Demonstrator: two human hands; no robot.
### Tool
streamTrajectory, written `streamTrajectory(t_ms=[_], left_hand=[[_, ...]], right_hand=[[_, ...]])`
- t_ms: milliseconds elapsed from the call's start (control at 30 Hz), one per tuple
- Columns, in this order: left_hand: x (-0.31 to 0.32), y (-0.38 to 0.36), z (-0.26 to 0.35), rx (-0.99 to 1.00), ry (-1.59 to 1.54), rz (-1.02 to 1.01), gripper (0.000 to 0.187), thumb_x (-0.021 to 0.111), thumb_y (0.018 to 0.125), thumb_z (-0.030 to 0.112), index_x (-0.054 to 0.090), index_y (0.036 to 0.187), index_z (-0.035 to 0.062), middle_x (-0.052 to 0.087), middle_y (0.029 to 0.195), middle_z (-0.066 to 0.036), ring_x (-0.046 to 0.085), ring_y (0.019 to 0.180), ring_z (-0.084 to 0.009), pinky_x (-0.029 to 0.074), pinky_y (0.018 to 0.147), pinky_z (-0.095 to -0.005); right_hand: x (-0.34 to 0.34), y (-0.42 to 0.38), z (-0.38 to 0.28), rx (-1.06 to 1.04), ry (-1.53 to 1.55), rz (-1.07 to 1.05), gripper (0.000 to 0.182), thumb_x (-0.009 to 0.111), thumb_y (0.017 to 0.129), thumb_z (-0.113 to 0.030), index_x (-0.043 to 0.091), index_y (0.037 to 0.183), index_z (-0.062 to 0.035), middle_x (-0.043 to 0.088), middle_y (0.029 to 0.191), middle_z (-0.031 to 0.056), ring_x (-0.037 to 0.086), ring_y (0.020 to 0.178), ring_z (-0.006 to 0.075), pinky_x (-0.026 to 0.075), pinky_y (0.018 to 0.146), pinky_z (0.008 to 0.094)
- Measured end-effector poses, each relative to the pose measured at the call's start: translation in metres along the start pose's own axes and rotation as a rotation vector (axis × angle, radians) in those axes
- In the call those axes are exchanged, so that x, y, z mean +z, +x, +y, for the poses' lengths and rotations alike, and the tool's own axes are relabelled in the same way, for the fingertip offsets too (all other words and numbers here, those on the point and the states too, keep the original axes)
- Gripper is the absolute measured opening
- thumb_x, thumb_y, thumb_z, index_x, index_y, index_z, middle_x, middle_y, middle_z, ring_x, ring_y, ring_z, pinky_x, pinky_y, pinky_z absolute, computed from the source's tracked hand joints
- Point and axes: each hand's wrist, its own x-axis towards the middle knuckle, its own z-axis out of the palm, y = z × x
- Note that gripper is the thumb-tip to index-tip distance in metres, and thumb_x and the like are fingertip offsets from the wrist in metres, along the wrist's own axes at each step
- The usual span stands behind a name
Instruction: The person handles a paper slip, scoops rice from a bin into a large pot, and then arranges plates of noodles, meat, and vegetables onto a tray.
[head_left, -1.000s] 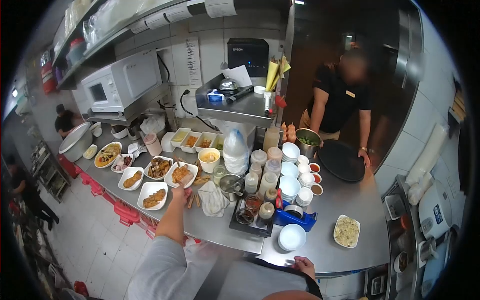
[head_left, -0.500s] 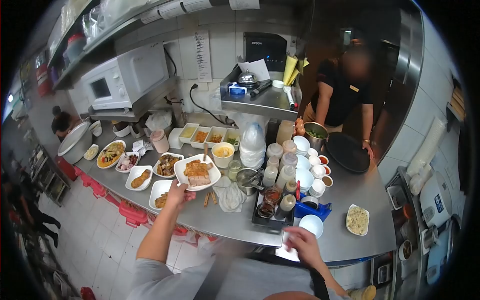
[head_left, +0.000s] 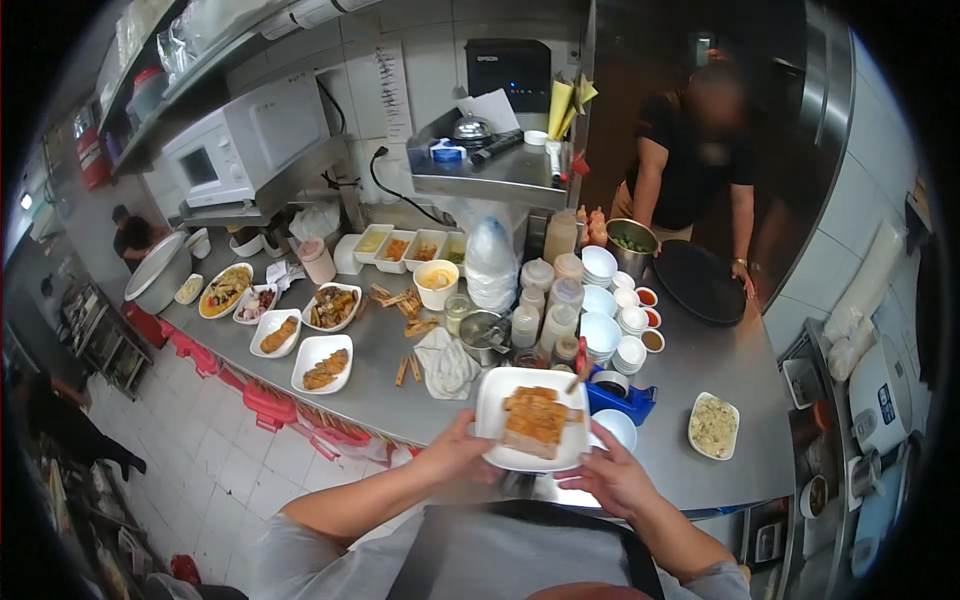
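A white square plate carries browned, sliced meat and is held up over the counter's front edge. My left hand grips its left side, fingers partly hidden under it. At the lower right corner, my right hand takes hold of the rim. A brown wooden clip seems to sit on the plate's upper right edge. Behind the plate stand squeeze bottles, and a blue tape dispenser is just to its right.
Dishes of fried food, wooden clothespins and a crumpled cloth lie on the left of the steel counter. Stacked white bowls and a rice dish stand right. A co-worker's hand touches a black round tray.
The plate of meat has moved right and toward me in my left hand. My right hand has come up to its right edge. Clothespins formerly behind the plate now show.
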Motion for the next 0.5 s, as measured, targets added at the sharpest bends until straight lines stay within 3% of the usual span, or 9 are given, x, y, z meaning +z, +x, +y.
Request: streamTrajectory(t_ms=[133, 200, 233, 300, 333, 400, 500], left_hand=[[0.09, 0.041, -0.014, 0.034, 0.008, -0.208, 0.041, 0.049, 0.088, 0.012, 0.024, 0.12, 0.0097, 0.059, 0.083, -0.013, 0.058, 0.054, -0.0181, 0.051, 0.053, -0.0282], [0.144, 0.074, -0.021, 0.034, 0.012, -0.281, 0.046, 0.05, 0.089, 0.015, 0.022, 0.125, 0.0108, 0.059, 0.082, -0.013, 0.059, 0.056, -0.0195, 0.05, 0.053, -0.0293], [0.169, 0.092, -0.021, 0.017, 0.069, -0.33, 0.051, 0.049, 0.09, 0.018, 0.018, 0.129, 0.0116, 0.059, 0.086, -0.015, 0.06, 0.059, -0.0203, 0.051, 0.055, -0.0302], [0.219, 0.125, -0.022, -0.018, 0.113, -0.439, 0.061, 0.048, 0.091, 0.024, 0.009, 0.136, 0.0138, 0.058, 0.095, -0.018, 0.062, 0.069, -0.0216, 0.052, 0.059, -0.0313], [0.24, 0.135, -0.022, -0.017, 0.108, -0.49, 0.066, 0.048, 0.091, 0.027, 0.003, 0.139, 0.0151, 0.057, 0.101, -0.019, 0.063, 0.075, -0.0221, 0.052, 0.061, -0.0315], [0.269, 0.141, -0.026, -0.031, 0.207, -0.538, 0.068, 0.045, 0.092, 0.03, -0.001, 0.14, 0.0167, 0.054, 0.112, -0.019, 0.062, 0.085, -0.0224, 0.052, 0.065, -0.031], [0.266, 0.145, -0.034, -0.015, 0.344, -0.714, 0.056, 0.046, 0.092, 0.025, 0.017, 0.139, 0.0133, 0.054, 0.114, -0.013, 0.059, 0.092, -0.0177, 0.049, 0.07, -0.0271]], right_hand=[[-0.067, -0.053, -0.038, -0.148, -0.06, 0.259, 0.064, 0.045, 0.08, 0.005, 0.017, 0.135, -0.012, 0.053, 0.103, 0.0177, 0.062, 0.083, 0.0303, 0.056, 0.067, 0.0418], [-0.104, -0.076, -0.066, -0.246, -0.083, 0.395, 0.057, 0.045, 0.079, 0.004, 0.023, 0.131, -0.0098, 0.05, 0.11, 0.0178, 0.062, 0.083, 0.028, 0.057, 0.062, 0.0388], [-0.126, -0.088, -0.082, -0.225, -0.112, 0.461, 0.055, 0.043, 0.077, 0.005, 0.026, 0.128, -0.0077, 0.048, 0.113, 0.0184, 0.062, 0.084, 0.0275, 0.057, 0.06, 0.0382], [-0.171, -0.109, -0.116, -0.263, -0.117, 0.538, 0.057, 0.041, 0.073, 0.007, 0.027, 0.126, -0.0045, 0.052, 0.106, 0.0207, 0.062, 0.08, 0.0293, 0.056, 0.057, 0.0372], [-0.197, -0.118, -0.13, -0.278, -0.139, 0.584, 0.048, 0.044, 0.078, 0.001, 0.031, 0.125, -0.003, 0.056, 0.1, 0.0172, 0.063, 0.076, 0.0252, 0.056, 0.06, 0.0335], [-0.24, -0.128, -0.155, -0.34, -0.132, 0.699, 0.05, 0.043, 0.076, 0.002, 0.03, 0.125, -0.0025, 0.054, 0.1, 0.0178, 0.062, 0.076, 0.0257, 0.056, 0.062, 0.0333], [-0.323, -0.121, -0.181, -0.403, -0.219, 0.8, 0.053, 0.042, 0.076, 0.002, 0.027, 0.126, -0.0027, 0.051, 0.104, 0.0198, 0.06, 0.08, 0.0272, 0.056, 0.062, 0.0345]])
